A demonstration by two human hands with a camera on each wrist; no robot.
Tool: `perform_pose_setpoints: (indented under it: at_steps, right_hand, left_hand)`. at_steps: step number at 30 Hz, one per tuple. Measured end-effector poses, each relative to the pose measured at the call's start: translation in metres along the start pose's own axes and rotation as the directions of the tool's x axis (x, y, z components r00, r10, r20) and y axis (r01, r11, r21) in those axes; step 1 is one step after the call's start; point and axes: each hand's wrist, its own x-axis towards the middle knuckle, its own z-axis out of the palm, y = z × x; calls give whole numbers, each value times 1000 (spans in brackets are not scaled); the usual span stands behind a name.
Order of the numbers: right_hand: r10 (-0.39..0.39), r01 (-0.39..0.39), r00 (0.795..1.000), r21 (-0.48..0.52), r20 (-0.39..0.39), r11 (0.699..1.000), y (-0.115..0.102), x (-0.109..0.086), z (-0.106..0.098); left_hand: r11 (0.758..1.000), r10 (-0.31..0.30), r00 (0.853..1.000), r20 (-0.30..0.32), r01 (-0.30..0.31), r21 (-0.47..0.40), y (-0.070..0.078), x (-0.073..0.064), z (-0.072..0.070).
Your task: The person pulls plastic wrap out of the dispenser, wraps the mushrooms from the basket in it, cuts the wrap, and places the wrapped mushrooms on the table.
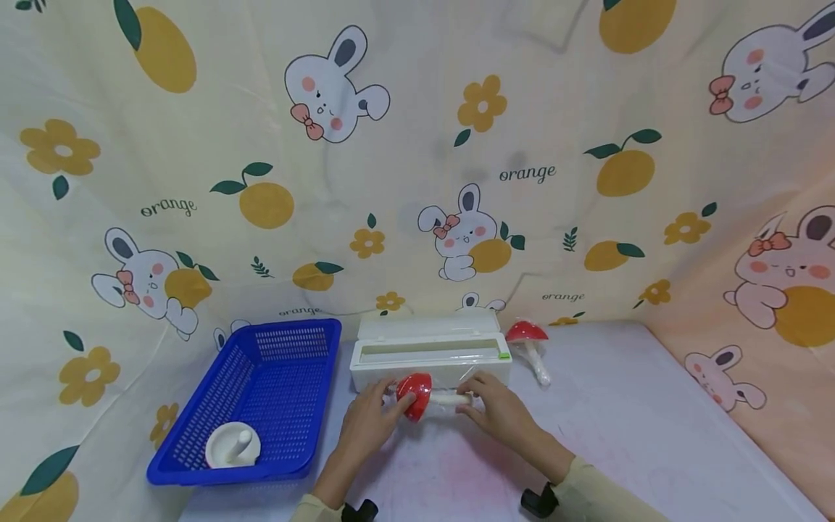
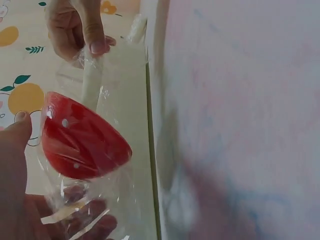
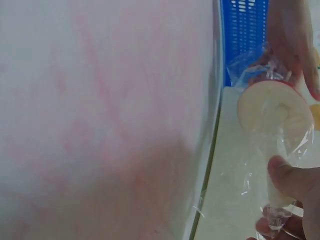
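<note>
A toy mushroom [image 1: 414,397] with a red, white-dotted cap and pale stem is loosely covered in clear plastic film. It is held sideways before a white film dispenser box [image 1: 430,375]. My right hand [image 1: 501,412] pinches the stem end through the film, thumb [image 3: 285,175] along the stem. At the cap end is my left hand [image 1: 372,417], its thumb stretched out beside the cap and its fingers [image 2: 97,220] behind loose film, touching it. In the left wrist view the red cap [image 2: 82,137] faces me; the right wrist view has its pale underside [image 3: 272,107].
A blue perforated basket [image 1: 287,395] stands on the left, with an upturned white mushroom shape [image 1: 233,446] inside. Behind the dispenser's right end lies another red-capped mushroom [image 1: 531,348], seemingly wrapped. The dispenser's lid [image 1: 427,326] is raised. A patterned curtain [image 1: 417,159] hangs behind the table.
</note>
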Motion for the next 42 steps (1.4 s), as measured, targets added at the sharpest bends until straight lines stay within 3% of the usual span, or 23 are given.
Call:
perform_pose_setpoints:
  at_steps: [3,8,13,18,23,30,37,42]
  right_hand:
    - [-29,29,999,-17,-33,999,1,3,-1]
    - [-26,25,999,-44,-22,999,3,7,-2]
    - [-18,18,1000,-58,-4,998,6,8,3]
    - [1,-1,1000,-18,22,1000,10,10,9]
    - [58,-68,993,96,107,993,15,12,16]
    - [79,-108,977,140,198,984,19,17,18]
    - [137,-189,941,144,309,971,16,21,17]
    - [129,-168,945,108,302,980,15,19,15]
  left_hand:
    - [999,39,999,-7,-38,16,-2,0,-4]
    - [988,140,990,23,-138,-66,-3,2,-8]
    - [973,196,980,36,-190,-132,-4,4,-3]
    - [957,260,965,25,-254,-141,-8,7,7]
    - [958,255,967,19,-250,-141,-11,10,16]
    - [964,235,972,3,-232,-133,-8,10,24]
    - [971,239,970,-31,-240,-8,-4,6,27]
    - [964,258,964,-68,-252,87,-1,1,26]
